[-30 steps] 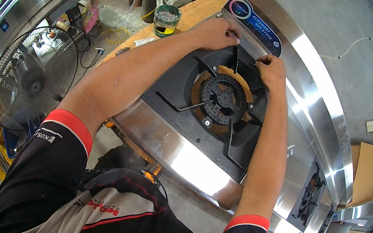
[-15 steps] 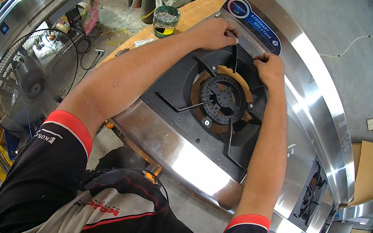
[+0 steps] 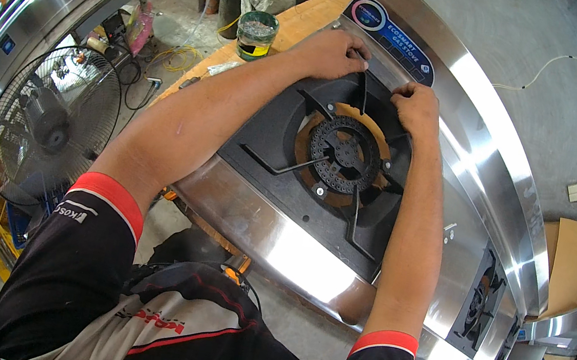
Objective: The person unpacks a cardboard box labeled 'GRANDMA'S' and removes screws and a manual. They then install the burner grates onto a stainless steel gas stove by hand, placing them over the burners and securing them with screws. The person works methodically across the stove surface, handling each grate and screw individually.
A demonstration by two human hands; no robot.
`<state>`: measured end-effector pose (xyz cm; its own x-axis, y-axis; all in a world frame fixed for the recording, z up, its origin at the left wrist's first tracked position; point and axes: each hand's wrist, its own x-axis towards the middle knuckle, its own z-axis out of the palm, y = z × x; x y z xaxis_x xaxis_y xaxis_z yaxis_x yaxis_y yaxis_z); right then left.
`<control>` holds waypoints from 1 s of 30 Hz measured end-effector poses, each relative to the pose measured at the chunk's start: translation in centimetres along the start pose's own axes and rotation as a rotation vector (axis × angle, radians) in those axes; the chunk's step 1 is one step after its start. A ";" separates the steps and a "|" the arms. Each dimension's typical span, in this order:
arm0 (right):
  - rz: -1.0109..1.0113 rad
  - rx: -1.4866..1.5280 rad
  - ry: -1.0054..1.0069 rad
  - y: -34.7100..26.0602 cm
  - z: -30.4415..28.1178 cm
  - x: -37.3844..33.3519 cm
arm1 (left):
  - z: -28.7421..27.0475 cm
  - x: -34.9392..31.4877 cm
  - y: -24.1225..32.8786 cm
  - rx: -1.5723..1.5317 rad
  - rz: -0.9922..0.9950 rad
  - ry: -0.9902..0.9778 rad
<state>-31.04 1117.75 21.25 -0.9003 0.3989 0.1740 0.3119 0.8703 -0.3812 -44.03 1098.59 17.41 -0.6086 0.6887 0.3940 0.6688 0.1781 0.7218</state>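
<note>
My left hand (image 3: pixel 340 55) is at the back edge of a black cast-iron pan support (image 3: pixel 288 134) on a stainless-steel gas stove, its fingers bent and pressed together. My right hand (image 3: pixel 418 106) is at the same back edge, farther right, with thumb and fingers curled in a pinch. Whatever lies between the fingers of either hand is hidden. One prong of the support rises between the two hands. Inside the support sits a round perforated burner (image 3: pixel 344 154), with screws around it. Just behind my hands is a blue label panel (image 3: pixel 396 40).
A green tub (image 3: pixel 256 35) stands on the wooden board at the back left. To the left is a wire-caged fan (image 3: pixel 53 116). Small loose pieces (image 3: pixel 450 234) lie on the steel top, right of my forearm. Another burner (image 3: pixel 479 300) is farther right, near a cardboard sheet (image 3: pixel 569 265).
My hands and the pan support stay almost where they were. At the lower right, another person has shifted position.
</note>
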 end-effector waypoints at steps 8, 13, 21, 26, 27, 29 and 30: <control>-0.022 -0.048 0.029 0.4 0.1 0.2 | -0.1 0.1 -0.2 0.006 0.011 -0.010; -0.037 -0.020 0.003 0.6 -0.1 0.3 | 0.0 0.2 0.1 0.028 -0.001 -0.021; -0.054 -0.023 0.013 1.3 0.3 0.6 | 0.2 0.0 0.1 0.019 0.030 -0.003; -0.061 -0.087 0.023 0.4 0.4 0.4 | 0.2 0.1 -0.3 -0.018 0.020 0.006; -0.065 -0.099 0.022 0.0 0.3 0.3 | 0.1 0.1 -0.2 -0.027 0.012 0.001; -0.059 -0.125 0.015 -0.7 0.1 0.1 | 0.1 0.1 -0.2 -0.044 -0.007 -0.009; -0.049 -0.138 0.009 -1.0 0.1 0.1 | 0.1 0.1 -0.2 -0.041 -0.002 -0.007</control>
<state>-31.46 1116.92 21.57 -0.9129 0.3571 0.1977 0.3070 0.9199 -0.2440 -44.16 1098.67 17.24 -0.6067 0.6932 0.3892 0.6498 0.1504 0.7451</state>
